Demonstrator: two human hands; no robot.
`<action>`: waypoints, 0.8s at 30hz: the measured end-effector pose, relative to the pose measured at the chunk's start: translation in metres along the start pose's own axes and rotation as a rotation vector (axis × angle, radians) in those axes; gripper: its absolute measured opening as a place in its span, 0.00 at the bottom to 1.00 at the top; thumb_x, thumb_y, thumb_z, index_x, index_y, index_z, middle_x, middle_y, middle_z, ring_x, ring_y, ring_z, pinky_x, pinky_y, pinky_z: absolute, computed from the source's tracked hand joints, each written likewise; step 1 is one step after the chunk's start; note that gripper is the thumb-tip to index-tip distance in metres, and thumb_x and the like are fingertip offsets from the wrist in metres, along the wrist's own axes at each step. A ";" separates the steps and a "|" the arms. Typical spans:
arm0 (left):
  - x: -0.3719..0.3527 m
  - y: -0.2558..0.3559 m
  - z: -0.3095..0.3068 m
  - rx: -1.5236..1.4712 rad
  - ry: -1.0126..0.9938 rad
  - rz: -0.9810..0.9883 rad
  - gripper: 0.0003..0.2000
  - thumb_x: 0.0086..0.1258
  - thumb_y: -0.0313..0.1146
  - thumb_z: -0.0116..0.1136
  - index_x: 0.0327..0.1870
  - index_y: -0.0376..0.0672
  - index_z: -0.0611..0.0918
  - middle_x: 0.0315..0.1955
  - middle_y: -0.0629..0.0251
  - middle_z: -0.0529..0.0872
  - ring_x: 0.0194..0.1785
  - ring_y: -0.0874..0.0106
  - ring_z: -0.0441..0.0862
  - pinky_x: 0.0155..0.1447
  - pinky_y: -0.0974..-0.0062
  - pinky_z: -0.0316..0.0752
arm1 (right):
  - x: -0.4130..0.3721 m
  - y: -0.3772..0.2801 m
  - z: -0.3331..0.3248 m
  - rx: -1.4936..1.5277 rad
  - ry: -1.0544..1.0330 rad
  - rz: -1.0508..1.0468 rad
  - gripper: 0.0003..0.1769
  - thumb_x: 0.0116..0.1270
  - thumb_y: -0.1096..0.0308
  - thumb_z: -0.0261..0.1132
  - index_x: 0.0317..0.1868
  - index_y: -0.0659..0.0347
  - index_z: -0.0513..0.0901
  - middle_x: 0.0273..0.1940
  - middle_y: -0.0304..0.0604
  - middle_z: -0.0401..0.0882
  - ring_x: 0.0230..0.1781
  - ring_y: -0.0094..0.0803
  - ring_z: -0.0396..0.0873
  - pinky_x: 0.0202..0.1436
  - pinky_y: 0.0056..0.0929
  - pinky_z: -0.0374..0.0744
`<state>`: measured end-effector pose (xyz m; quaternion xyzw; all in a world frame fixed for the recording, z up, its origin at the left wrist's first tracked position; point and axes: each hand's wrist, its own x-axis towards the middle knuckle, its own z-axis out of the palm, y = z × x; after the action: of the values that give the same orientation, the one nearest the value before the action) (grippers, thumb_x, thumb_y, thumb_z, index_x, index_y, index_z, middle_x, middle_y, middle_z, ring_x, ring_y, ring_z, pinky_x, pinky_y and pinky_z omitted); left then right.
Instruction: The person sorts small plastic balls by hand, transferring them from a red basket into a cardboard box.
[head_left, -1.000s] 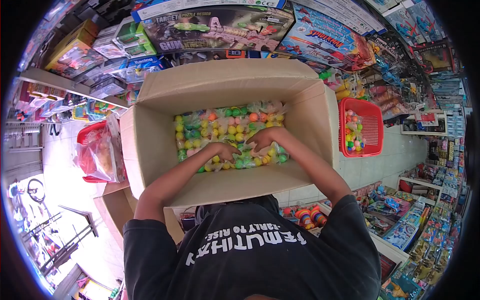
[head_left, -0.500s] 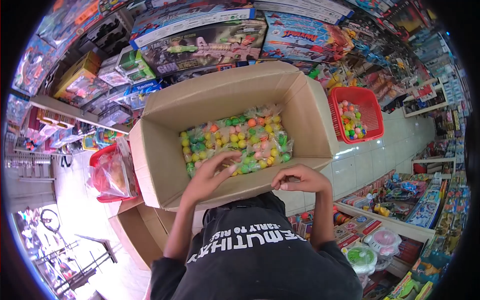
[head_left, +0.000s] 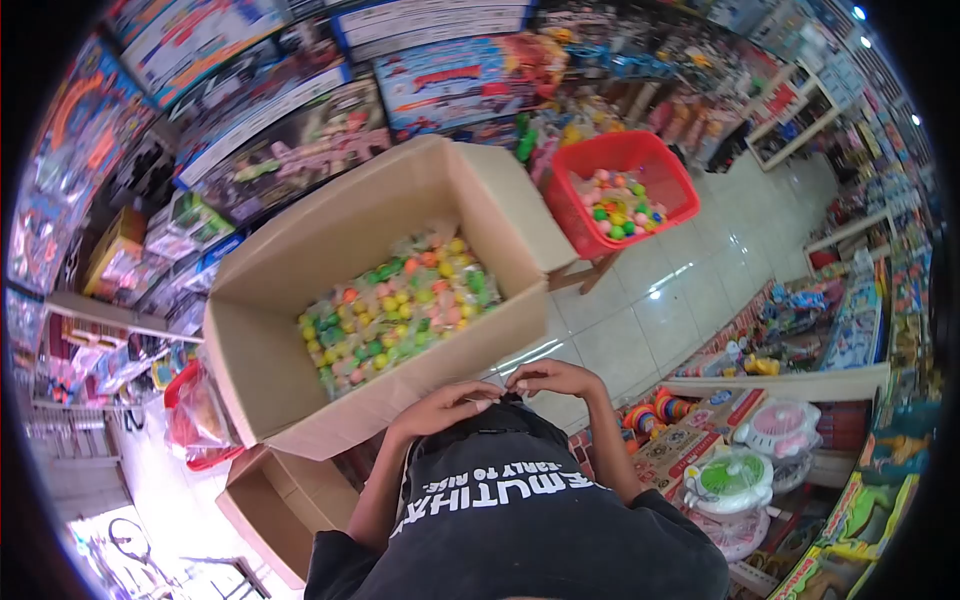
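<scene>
My left hand point(head_left: 452, 407) is in front of my waist, fingers stretched to the right over the top of the black shirt point(head_left: 500, 480). Facing it is my right hand point(head_left: 552, 378), loosely bent, with its fingertips close to the left hand's. Nothing shows in either hand. Just beyond them stands a large cardboard box point(head_left: 330, 245) with its top open. Inside lie clear plastic bags of small colourful balls point(head_left: 400, 310), mostly yellow, green, pink and orange.
A red basket point(head_left: 680, 205) with loose colourful balls stands on a wooden stool right of the box. Another cardboard box point(head_left: 275, 500) sits at lower left, near a red basket with plastic wrapping point(head_left: 195, 415). Toy shelves surround the tiled floor point(head_left: 640, 320); wrapped fans point(head_left: 730, 480) are at right.
Both hands have drawn back to my waist and come closer together; the left has left the box's opening. The view has turned right, so the box appears farther left and tilted.
</scene>
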<state>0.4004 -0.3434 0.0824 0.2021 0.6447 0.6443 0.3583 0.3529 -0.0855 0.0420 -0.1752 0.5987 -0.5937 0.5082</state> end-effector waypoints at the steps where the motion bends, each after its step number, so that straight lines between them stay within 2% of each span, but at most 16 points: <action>1: 0.012 -0.026 0.007 -0.045 -0.006 -0.040 0.17 0.70 0.37 0.46 0.56 0.38 0.71 0.48 0.62 0.76 0.51 0.74 0.73 0.55 0.77 0.67 | -0.008 0.031 -0.008 0.042 0.058 0.048 0.16 0.66 0.60 0.55 0.49 0.60 0.76 0.44 0.37 0.77 0.46 0.24 0.73 0.48 0.25 0.72; 2: 0.026 -0.051 0.011 -0.083 -0.009 -0.077 0.18 0.70 0.39 0.46 0.56 0.39 0.71 0.47 0.63 0.76 0.51 0.75 0.72 0.54 0.78 0.67 | -0.014 0.062 -0.017 0.016 0.160 0.133 0.17 0.65 0.57 0.56 0.49 0.57 0.77 0.44 0.35 0.77 0.45 0.23 0.73 0.46 0.26 0.73; 3: 0.040 -0.077 0.015 -0.071 -0.027 -0.071 0.18 0.70 0.39 0.46 0.56 0.39 0.71 0.47 0.63 0.76 0.51 0.75 0.72 0.54 0.78 0.67 | -0.019 0.091 -0.025 0.016 0.181 0.123 0.17 0.65 0.57 0.56 0.49 0.57 0.77 0.44 0.35 0.77 0.45 0.23 0.73 0.46 0.26 0.73; 5: 0.063 -0.130 0.025 -0.094 0.028 -0.286 0.16 0.69 0.35 0.45 0.55 0.40 0.71 0.49 0.65 0.76 0.48 0.75 0.73 0.48 0.77 0.69 | -0.030 0.148 -0.032 0.158 0.388 0.289 0.16 0.64 0.57 0.57 0.48 0.55 0.77 0.44 0.35 0.77 0.44 0.23 0.73 0.45 0.27 0.74; 6: 0.072 -0.155 0.030 -0.089 0.011 -0.286 0.16 0.69 0.35 0.45 0.55 0.40 0.71 0.49 0.65 0.76 0.48 0.75 0.73 0.48 0.77 0.69 | -0.036 0.174 -0.032 0.166 0.404 0.286 0.16 0.64 0.57 0.57 0.48 0.55 0.77 0.44 0.35 0.77 0.44 0.23 0.73 0.45 0.27 0.74; 8: 0.089 -0.199 0.039 -0.108 0.256 -0.382 0.16 0.66 0.35 0.49 0.52 0.41 0.73 0.44 0.65 0.78 0.43 0.76 0.75 0.44 0.78 0.70 | -0.049 0.221 -0.030 0.388 0.643 0.320 0.15 0.63 0.59 0.56 0.47 0.54 0.76 0.42 0.36 0.77 0.41 0.24 0.74 0.43 0.27 0.75; 9: 0.098 -0.217 0.043 -0.101 0.240 -0.377 0.16 0.66 0.35 0.49 0.52 0.41 0.73 0.44 0.65 0.78 0.43 0.76 0.75 0.44 0.78 0.70 | -0.058 0.243 -0.029 0.393 0.660 0.315 0.15 0.63 0.59 0.56 0.47 0.54 0.76 0.42 0.36 0.77 0.41 0.24 0.74 0.43 0.27 0.75; 11: 0.113 -0.246 0.050 0.124 0.498 -0.416 0.15 0.63 0.37 0.50 0.49 0.41 0.76 0.41 0.62 0.81 0.42 0.72 0.78 0.45 0.77 0.71 | -0.073 0.277 -0.026 0.485 0.765 0.394 0.14 0.62 0.59 0.56 0.46 0.53 0.76 0.41 0.36 0.77 0.39 0.25 0.76 0.41 0.28 0.75; 12: 0.119 -0.257 0.053 0.133 0.486 -0.410 0.15 0.63 0.37 0.50 0.49 0.41 0.76 0.41 0.62 0.81 0.42 0.72 0.78 0.45 0.77 0.71 | -0.082 0.286 -0.026 0.492 0.778 0.385 0.14 0.62 0.59 0.56 0.46 0.53 0.76 0.41 0.36 0.77 0.39 0.25 0.76 0.41 0.28 0.75; 14: 0.127 -0.271 0.060 0.330 0.579 -0.365 0.14 0.62 0.37 0.50 0.46 0.41 0.78 0.40 0.58 0.82 0.44 0.68 0.79 0.48 0.74 0.72 | -0.098 0.300 -0.027 0.412 0.753 0.589 0.15 0.62 0.58 0.57 0.47 0.53 0.76 0.41 0.36 0.77 0.38 0.25 0.76 0.40 0.28 0.76; 15: 0.130 -0.270 0.063 0.338 0.570 -0.362 0.14 0.62 0.37 0.50 0.46 0.41 0.78 0.40 0.58 0.82 0.44 0.68 0.79 0.48 0.74 0.72 | -0.105 0.303 -0.028 0.420 0.761 0.583 0.15 0.62 0.58 0.57 0.47 0.53 0.76 0.41 0.36 0.77 0.38 0.25 0.76 0.40 0.28 0.76; 17: 0.137 -0.268 0.066 0.426 0.457 -0.533 0.14 0.61 0.39 0.49 0.44 0.41 0.78 0.42 0.57 0.81 0.47 0.64 0.79 0.51 0.71 0.71 | -0.114 0.309 -0.030 0.606 0.858 0.499 0.15 0.58 0.56 0.60 0.42 0.53 0.75 0.37 0.37 0.78 0.35 0.25 0.76 0.36 0.27 0.74; 19: 0.148 -0.285 0.062 0.461 0.421 -0.520 0.15 0.60 0.40 0.50 0.42 0.41 0.79 0.40 0.57 0.82 0.46 0.64 0.79 0.51 0.71 0.71 | -0.115 0.315 -0.038 0.608 0.874 0.477 0.16 0.58 0.55 0.60 0.44 0.53 0.75 0.36 0.36 0.78 0.34 0.25 0.76 0.36 0.29 0.75; 22: 0.160 -0.295 0.056 0.506 0.336 -0.602 0.15 0.60 0.40 0.50 0.42 0.41 0.80 0.39 0.57 0.83 0.47 0.63 0.79 0.51 0.71 0.71 | -0.111 0.322 -0.049 0.578 0.870 0.481 0.14 0.61 0.55 0.58 0.43 0.53 0.75 0.41 0.36 0.78 0.38 0.25 0.77 0.37 0.28 0.75; 24: 0.176 -0.303 0.050 0.416 0.292 -0.545 0.15 0.59 0.40 0.51 0.42 0.41 0.80 0.39 0.55 0.83 0.46 0.63 0.79 0.50 0.71 0.71 | -0.110 0.327 -0.065 0.435 0.801 0.522 0.14 0.61 0.55 0.58 0.43 0.53 0.75 0.39 0.36 0.78 0.36 0.25 0.77 0.35 0.28 0.75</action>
<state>0.3811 -0.2081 -0.2442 -0.0025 0.8364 0.4023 0.3723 0.4756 0.1153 -0.2191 0.3301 0.6328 -0.5785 0.3949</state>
